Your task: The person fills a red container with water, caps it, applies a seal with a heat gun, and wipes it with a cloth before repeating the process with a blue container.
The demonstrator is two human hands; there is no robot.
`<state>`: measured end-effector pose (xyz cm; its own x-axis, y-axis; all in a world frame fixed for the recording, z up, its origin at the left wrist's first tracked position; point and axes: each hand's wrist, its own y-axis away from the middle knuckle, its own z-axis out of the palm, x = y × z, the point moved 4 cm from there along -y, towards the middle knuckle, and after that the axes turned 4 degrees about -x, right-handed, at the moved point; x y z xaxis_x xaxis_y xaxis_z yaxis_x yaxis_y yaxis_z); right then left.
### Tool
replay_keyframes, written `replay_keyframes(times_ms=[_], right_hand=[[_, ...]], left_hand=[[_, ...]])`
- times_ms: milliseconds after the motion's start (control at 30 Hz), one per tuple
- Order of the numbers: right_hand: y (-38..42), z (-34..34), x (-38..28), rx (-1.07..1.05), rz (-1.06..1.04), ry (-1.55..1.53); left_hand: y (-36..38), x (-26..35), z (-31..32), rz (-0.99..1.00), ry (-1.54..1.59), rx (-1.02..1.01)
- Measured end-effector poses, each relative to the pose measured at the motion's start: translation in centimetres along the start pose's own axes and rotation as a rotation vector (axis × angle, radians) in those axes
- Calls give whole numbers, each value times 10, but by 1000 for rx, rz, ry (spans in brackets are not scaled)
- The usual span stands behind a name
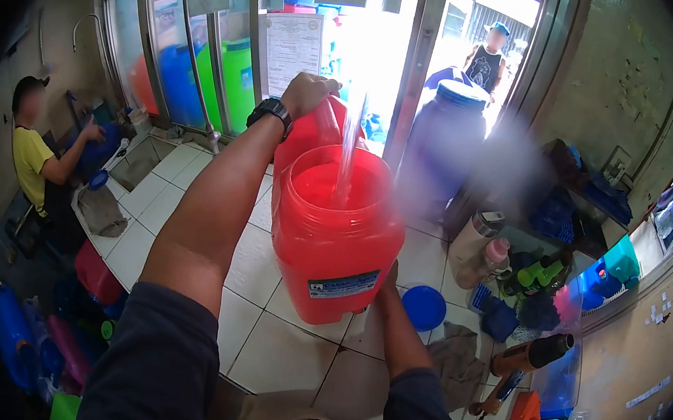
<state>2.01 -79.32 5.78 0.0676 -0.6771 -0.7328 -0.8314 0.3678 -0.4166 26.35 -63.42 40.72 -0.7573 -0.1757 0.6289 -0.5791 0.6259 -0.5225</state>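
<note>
Left grip (311, 93) clasping red container (331, 249), right grip (386, 285) part-hidden, cannot tell its hold, water (350, 131) pouring in

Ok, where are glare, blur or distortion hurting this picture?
Head view: glare whites out the bright opening; head view: a pale smear veils the right side of the blue drum; head view: wide-angle curvature, black corners; red container fairly sharp.

No lettering is reading legibly: the label (343, 284) on the red container (337, 246), six o'clock, is showing unclear print; the sheet (293, 52) on the window (415, 69), eleven o'clock, is bearing overly small lines.
</note>
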Motion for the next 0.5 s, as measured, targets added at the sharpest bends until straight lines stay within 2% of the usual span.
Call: replay_keyframes(times_ms=[500], right_hand=[[-1,-1,-1,-39,96,60]], left_hand=[[-1,-2,1,-19,18,-5]])
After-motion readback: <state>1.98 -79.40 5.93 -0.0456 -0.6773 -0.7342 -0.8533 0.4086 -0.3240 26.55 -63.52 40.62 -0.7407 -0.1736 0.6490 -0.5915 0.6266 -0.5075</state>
